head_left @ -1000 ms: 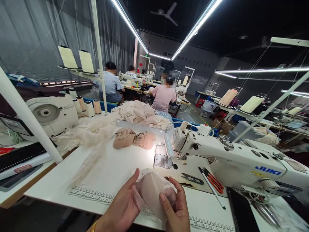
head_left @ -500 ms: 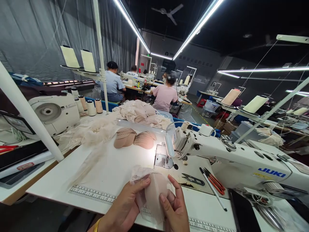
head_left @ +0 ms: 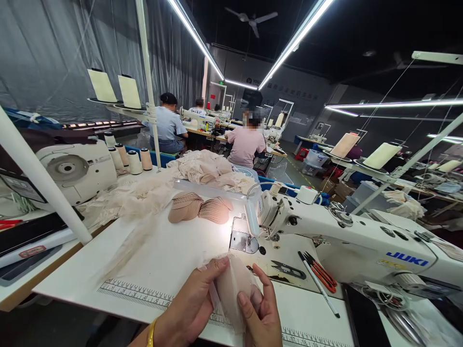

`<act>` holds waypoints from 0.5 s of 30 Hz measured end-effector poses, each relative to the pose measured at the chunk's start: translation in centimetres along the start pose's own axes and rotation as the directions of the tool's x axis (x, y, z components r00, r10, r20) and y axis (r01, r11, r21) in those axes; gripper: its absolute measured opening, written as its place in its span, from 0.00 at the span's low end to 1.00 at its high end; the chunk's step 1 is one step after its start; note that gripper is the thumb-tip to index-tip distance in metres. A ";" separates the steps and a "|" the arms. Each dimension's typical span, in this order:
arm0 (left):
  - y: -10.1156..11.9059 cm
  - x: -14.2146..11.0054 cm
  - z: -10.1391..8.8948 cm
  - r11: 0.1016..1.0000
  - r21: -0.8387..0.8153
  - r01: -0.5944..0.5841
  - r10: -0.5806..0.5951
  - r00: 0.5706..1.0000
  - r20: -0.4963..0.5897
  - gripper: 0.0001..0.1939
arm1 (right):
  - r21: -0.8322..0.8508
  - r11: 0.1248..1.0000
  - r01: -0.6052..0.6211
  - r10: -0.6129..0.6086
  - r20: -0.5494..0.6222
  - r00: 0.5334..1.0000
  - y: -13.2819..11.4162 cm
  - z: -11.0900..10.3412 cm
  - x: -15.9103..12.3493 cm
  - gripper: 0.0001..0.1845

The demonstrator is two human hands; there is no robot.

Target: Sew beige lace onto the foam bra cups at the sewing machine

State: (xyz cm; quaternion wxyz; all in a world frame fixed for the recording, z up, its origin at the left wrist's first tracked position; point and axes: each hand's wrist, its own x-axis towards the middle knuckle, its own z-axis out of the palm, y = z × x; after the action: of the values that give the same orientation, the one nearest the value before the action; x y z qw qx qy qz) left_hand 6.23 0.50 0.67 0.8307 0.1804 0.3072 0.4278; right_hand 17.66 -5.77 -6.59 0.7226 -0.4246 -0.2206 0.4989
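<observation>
Between my two hands is a beige bra cup (head_left: 234,289) with thin sheer fabric around it, held above the table's front edge. My left hand (head_left: 195,299) pinches its upper left side, thumb on top. At the right side, my right hand (head_left: 261,308) grips it with the thumb pressed on the front; the index finger sticks up. Just beyond lies the needle plate (head_left: 244,242) of a white sewing machine (head_left: 347,241), lit by a small lamp (head_left: 252,218). Two fanned stacks of beige cup pieces (head_left: 200,208) rest on the white table (head_left: 144,255).
Sheer fabric (head_left: 141,200) and a lace heap (head_left: 213,168) lie at the back left. Black thread snips (head_left: 288,269), a pen (head_left: 318,285) and red-handled snips (head_left: 321,272) lie right of my hands. Thread cones (head_left: 135,163) stand far left. Co-workers sit ahead.
My left hand has shifted slightly, and the sheer fabric that stuck out at the upper left is now gathered in closer to the cup. The right hand keeps its hold.
</observation>
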 end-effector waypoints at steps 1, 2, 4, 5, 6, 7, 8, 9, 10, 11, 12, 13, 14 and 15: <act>0.0 -0.1 -0.1 0.999 0.038 -0.019 0.018 0.999 0.037 0.16 | 0.005 1.000 0.003 -0.003 0.003 1.000 0.1 0.0 0.0 0.54; 0.0 -0.1 -0.1 0.998 0.063 -0.027 0.023 0.998 0.060 0.17 | 0.008 1.000 0.005 -0.005 0.007 1.000 0.1 -0.1 0.1 0.54; 0.0 -0.1 0.0 0.996 0.085 -0.026 0.020 0.997 0.077 0.18 | 0.006 1.000 0.006 -0.006 0.014 1.000 0.3 -0.2 0.1 0.53; 0.0 -0.1 0.0 0.996 0.089 -0.023 0.015 0.996 0.083 0.19 | 0.003 1.000 0.008 -0.008 0.017 1.000 0.3 -0.2 0.1 0.53; 0.0 -0.1 0.1 0.996 0.088 -0.023 0.015 0.996 0.089 0.19 | 0.001 1.000 0.009 -0.009 0.020 1.000 0.3 -0.3 0.1 0.52; 0.0 -0.2 0.1 0.996 0.085 -0.024 0.016 0.996 0.093 0.19 | 0.001 1.000 0.009 -0.009 0.022 1.000 0.3 -0.3 0.1 0.52; -0.1 -0.2 0.1 0.997 0.079 -0.022 0.015 0.996 0.090 0.19 | 0.002 1.000 0.007 -0.007 0.024 1.000 0.2 -0.2 0.2 0.52; -0.1 -0.2 0.2 0.997 0.075 -0.017 0.011 0.997 0.077 0.19 | 0.002 1.000 0.004 -0.004 0.024 1.000 0.2 -0.2 0.2 0.52; -0.2 -0.2 0.1 0.997 0.071 -0.009 0.005 0.998 0.057 0.19 | 0.001 1.000 0.000 0.000 0.025 1.000 0.1 -0.2 0.2 0.52; -0.3 -0.2 0.1 0.998 0.069 -0.003 0.001 0.999 0.032 0.19 | -0.001 1.000 -0.004 0.004 0.024 1.000 0.1 -0.1 0.2 0.52; -0.4 -0.1 0.1 0.997 0.072 0.001 -0.001 1.000 0.010 0.19 | -0.004 1.000 -0.002 0.002 0.020 1.000 0.2 -0.1 0.2 0.53; -0.4 0.0 0.1 0.997 0.077 0.003 -0.003 1.000 -0.004 0.18 | -0.010 1.000 0.008 -0.008 0.018 1.000 0.4 -0.2 0.2 0.53; -0.4 0.1 0.1 0.997 0.082 0.008 -0.007 1.000 -0.013 0.18 | -0.019 1.000 0.025 -0.025 0.022 0.999 0.6 -0.3 0.2 0.53; -0.2 0.3 0.1 0.996 0.084 0.015 -0.014 1.000 -0.020 0.18 | -0.034 0.999 0.042 -0.041 0.037 0.998 0.9 -0.5 0.3 0.54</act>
State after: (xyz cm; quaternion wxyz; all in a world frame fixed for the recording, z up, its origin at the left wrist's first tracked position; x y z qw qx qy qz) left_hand 6.56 0.63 0.53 0.8224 0.2086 0.3343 0.4103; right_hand 17.64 -5.60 -7.64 0.7212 -0.4232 -0.2510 0.4877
